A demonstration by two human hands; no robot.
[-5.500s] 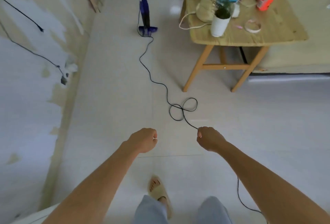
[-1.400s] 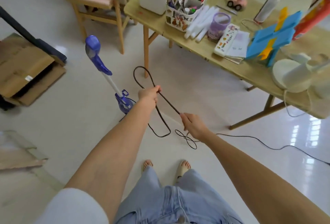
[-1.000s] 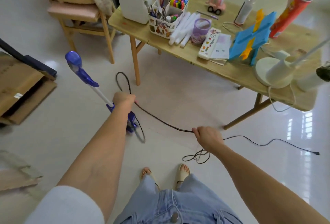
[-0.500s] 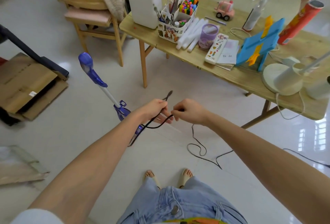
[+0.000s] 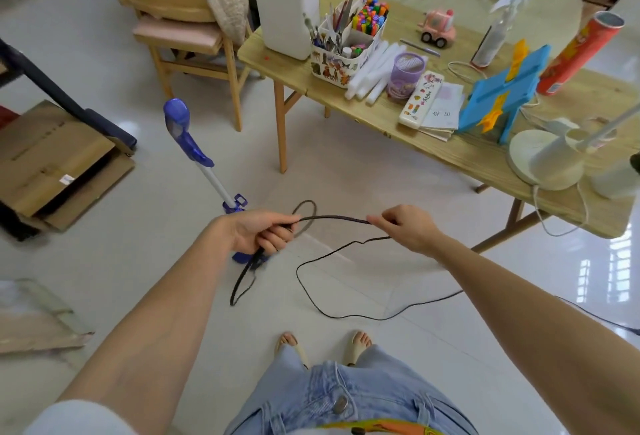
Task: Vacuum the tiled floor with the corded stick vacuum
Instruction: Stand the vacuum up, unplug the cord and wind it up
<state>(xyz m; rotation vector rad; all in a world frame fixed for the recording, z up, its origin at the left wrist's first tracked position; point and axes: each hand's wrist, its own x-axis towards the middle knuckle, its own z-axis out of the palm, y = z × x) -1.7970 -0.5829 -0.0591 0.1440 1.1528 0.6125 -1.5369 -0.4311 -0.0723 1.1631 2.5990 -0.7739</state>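
Gathered loops of the black cord (image 5: 332,218) are gripped in the left hand (image 5: 258,232), whose fingers are curled round the bundle; one loop rises above the fist and others hang below it. A short stretch of the cord is drawn across to the right hand (image 5: 407,226), where it is pinched between thumb and fingertips. From there the cord drops to the tiled floor (image 5: 173,254), curves in front of the feet and runs off toward the right edge of the view. The stick vacuum (image 5: 194,154) is seen just beyond the left hand, standing tilted on the floor, its blue handle uppermost and its lower part hidden behind the hand and wrist. To the right, a wooden desk (image 5: 460,154) is loaded with a white jug (image 5: 285,1), a box of markers (image 5: 346,50) and a blue stand (image 5: 502,95). A wooden chair (image 5: 180,29) draped with a knitted throw is placed at the desk's left end, and flattened cardboard (image 5: 52,164) lies on the floor at the left.
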